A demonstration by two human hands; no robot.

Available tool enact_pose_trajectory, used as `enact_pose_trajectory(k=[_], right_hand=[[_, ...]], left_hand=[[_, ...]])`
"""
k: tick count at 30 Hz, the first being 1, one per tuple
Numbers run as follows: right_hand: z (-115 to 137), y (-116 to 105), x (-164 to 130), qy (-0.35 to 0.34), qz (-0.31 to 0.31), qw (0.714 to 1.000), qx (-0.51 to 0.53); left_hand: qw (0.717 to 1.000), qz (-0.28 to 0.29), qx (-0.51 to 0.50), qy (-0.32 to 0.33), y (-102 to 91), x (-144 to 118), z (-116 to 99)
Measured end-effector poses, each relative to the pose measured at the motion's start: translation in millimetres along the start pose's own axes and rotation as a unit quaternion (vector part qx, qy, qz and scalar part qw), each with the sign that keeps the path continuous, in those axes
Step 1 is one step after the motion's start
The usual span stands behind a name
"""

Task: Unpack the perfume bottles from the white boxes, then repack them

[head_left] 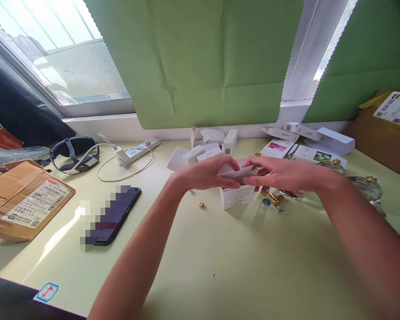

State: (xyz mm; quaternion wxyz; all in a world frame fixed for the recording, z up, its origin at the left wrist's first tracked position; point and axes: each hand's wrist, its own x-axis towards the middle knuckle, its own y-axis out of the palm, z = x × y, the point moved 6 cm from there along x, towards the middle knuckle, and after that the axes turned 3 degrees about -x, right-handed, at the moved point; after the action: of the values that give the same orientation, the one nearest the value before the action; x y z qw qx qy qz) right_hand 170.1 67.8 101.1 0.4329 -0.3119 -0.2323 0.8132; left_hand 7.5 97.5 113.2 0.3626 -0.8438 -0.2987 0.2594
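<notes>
A small white carton (237,198) with printed text on its front stands upright on the table, its top flaps raised. My left hand (213,172) pinches the upper left of the flaps between thumb and fingers. On the other side my right hand (273,172) grips the flaps' right edge, thumb in front and fingers behind. What is inside the carton is hidden. Just right of it lie a gold pump nozzle (273,198) and a short silver cap (265,203). A small copper-coloured ring (202,205) lies to its left.
Behind are several white boxes (206,151), with more printed boxes (278,148) at right. Clear glass bottles (365,189) with gold necks stand near my right forearm. Leftward are a phone (120,218), power strip (138,152), headset (75,155) and brown parcel (23,200).
</notes>
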Motion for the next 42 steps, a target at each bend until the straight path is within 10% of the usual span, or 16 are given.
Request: enact_pose_trajectory(k=[28, 42], right_hand=[[-3, 7, 5, -0.010, 0.026, 0.998, 0.063], [-12, 4, 17, -0.021, -0.025, 0.999, -0.024]], left_hand=[[1.000, -0.006, 0.023, -0.001, 0.0, -1, -2], [0.979, -0.139, 0.115, 0.093, -15.4, 1, -6]])
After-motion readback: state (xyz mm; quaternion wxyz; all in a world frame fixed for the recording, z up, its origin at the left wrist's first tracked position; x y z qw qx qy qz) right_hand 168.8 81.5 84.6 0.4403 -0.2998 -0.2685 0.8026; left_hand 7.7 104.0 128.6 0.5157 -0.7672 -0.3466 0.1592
